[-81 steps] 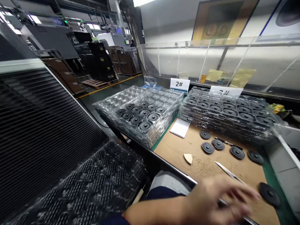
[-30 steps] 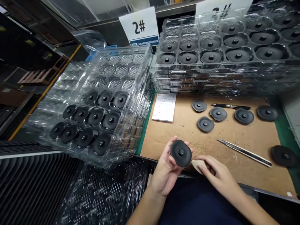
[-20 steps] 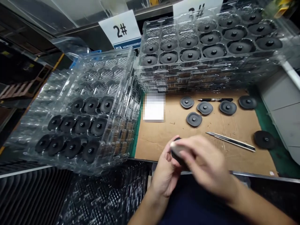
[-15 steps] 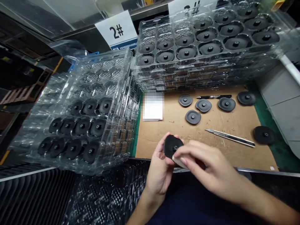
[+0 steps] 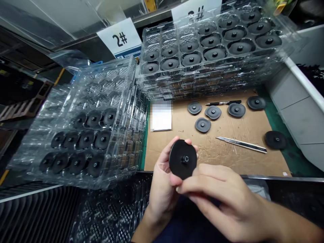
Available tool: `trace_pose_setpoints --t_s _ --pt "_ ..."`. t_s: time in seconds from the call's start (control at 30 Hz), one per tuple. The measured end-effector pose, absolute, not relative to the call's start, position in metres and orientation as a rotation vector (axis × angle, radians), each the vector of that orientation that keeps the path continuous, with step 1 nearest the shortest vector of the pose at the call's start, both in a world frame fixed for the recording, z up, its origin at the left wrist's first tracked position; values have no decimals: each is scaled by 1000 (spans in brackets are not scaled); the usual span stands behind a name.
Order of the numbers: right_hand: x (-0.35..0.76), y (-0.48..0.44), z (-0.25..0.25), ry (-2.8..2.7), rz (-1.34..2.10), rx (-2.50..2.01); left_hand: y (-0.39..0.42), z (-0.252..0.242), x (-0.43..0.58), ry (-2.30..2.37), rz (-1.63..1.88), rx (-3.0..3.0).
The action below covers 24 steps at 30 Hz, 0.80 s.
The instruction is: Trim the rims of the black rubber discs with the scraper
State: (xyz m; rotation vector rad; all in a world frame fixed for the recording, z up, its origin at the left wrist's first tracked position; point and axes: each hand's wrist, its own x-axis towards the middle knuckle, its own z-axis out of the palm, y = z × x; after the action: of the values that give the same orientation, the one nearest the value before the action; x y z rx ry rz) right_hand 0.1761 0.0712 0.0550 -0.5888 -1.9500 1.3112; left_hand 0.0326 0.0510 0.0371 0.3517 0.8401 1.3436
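My left hand [image 5: 162, 175] is closed around the edge of a black, rounded disc with a small raised hub [image 5: 181, 153], its hub side turned up toward me. My right hand [image 5: 217, 192] is at the disc's lower right rim, thumb and fingers pinched together. Whatever lies between those fingertips is hidden. Beyond my hands, on a cardboard sheet [image 5: 167, 148], several similar discs [image 5: 203, 125] lie apart, hubs up. A slim craft knife [image 5: 240, 144] rests to the right of my hands, and a black pen [image 5: 222, 103] lies behind the discs.
Stacked clear trays holding black discs stand at the left [image 5: 121, 135] and along the back [image 5: 177, 76]. A white paper pad [image 5: 162, 118] lies near the left stack. Another disc [image 5: 275, 139] sits at the right edge, near a grey wall [image 5: 291, 111]. A "2#" sign [image 5: 120, 38] stands behind.
The disc in my left hand now faces me more fully. My right fingers have slid from near its hub down to the lower rim. The whole view has shifted slightly.
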Motion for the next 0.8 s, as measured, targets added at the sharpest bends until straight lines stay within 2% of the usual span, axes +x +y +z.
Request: trace_pose_setpoints --t_s 0.1,0.23,0.4,0.53,0.7,0.8 --pt "189 62 43 -1808 1430 -656 51 40 34 833 1260 367" --pt "214 50 15 -1621 1519 -1047 47 32 35 870 1206 340" --pt "223 59 20 -1520 1214 -1310 46 26 40 910 1161 339" --pt "202 68 46 -1683 866 -1079 47 24 44 914 1136 359" --pt "182 76 56 -1974 1170 -833 44 20 43 931 1167 335" --pt "178 81 54 -1953 1027 -877 43 21 47 957 1170 315"
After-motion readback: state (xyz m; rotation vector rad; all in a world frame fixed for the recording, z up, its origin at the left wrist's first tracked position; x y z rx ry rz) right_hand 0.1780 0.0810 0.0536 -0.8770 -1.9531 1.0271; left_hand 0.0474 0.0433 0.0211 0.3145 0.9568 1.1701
